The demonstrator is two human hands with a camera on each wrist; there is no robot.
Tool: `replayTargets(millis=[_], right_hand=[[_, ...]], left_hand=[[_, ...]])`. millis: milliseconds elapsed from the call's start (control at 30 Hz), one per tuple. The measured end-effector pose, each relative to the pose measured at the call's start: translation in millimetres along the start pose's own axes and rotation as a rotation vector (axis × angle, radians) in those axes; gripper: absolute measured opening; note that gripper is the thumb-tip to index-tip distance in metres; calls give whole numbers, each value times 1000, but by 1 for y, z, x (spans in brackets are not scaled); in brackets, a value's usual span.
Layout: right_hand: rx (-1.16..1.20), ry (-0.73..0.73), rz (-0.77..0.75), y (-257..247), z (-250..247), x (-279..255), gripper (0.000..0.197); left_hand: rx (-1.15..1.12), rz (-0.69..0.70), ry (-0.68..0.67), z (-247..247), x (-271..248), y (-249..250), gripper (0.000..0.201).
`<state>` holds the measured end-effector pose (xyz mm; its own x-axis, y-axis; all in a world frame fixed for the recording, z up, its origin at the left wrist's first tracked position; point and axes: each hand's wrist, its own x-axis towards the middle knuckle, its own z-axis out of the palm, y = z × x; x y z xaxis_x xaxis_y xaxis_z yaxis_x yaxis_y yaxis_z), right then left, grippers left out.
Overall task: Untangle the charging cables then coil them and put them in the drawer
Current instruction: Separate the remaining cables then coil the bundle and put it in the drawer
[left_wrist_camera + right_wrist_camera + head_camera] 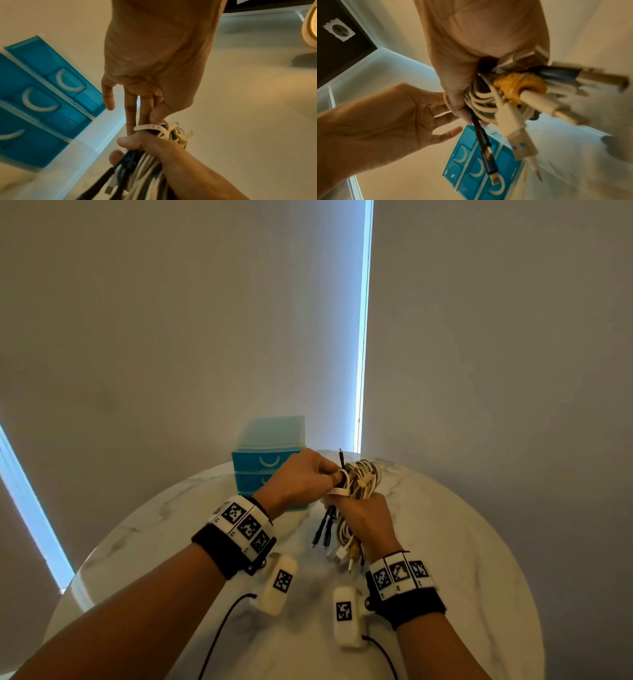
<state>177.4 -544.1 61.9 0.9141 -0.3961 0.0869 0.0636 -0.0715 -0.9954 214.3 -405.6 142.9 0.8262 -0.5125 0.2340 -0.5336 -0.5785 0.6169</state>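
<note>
Holding the bundle of charging cables [356, 487] above the round marble table [462, 542], my right hand [368, 520] has its fingers curled tight round the middle of the bundle, with white, black and blue plug ends hanging below my fist. My left hand [301, 481] works at the top of the bundle: thumb and middle fingers pinch a white strap [150, 127] looped there, while the little finger stands straight and free. A yellow tie [520, 84] also binds part of the white cables near my right palm. The cables are off the table, just right of the blue drawer unit [267, 460], whose 3 drawers are all shut in the wrist views. Step in hand, as I judge it: untangling, at its start, since no cable is separated yet. The next move calls for freeing the white strap without loosening my right grip, then drawing 1 cable out at a time. Pulling hard could tighten the knot, so slack should be fed from the plug ends. Coiling and stowing remain to be done.
</note>
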Motion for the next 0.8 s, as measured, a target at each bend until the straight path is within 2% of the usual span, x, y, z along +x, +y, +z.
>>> replayTargets(millis=[133,167,267,300,367,433,533,633,667,800], right_hand=[[196,-93,91,0,8,-5,16],[274,-122,134,2,12,-7,20],[592,-239,292,8,27,-8,28],[678,-273,335,10,33,-6,26],[798,-316,376,12,44,-4,27],[843,-325,376,10,58,-6,36],[846,-348,387,12,76,-5,38],[808,-314,399,24,81,7,59],[808,-310,399,28,80,9,61],[885,-301,401,40,74,20,43]], left_hand=[[8,-10,-94,-24,0,-6,33],[61,-3,-47,-33,1,-13,33],[457,-34,306,-61,0,-40,20],[590,-84,341,-66,-2,-50,19],[751,-188,266,-68,-6,-69,26],[764,-223,173,-63,-10,-87,44],[766,-185,174,-55,-8,-103,53],[705,-178,195,-53,-8,-99,46],[664,-177,199,-53,-10,-96,42],[652,-127,232,-51,-41,-66,24]])
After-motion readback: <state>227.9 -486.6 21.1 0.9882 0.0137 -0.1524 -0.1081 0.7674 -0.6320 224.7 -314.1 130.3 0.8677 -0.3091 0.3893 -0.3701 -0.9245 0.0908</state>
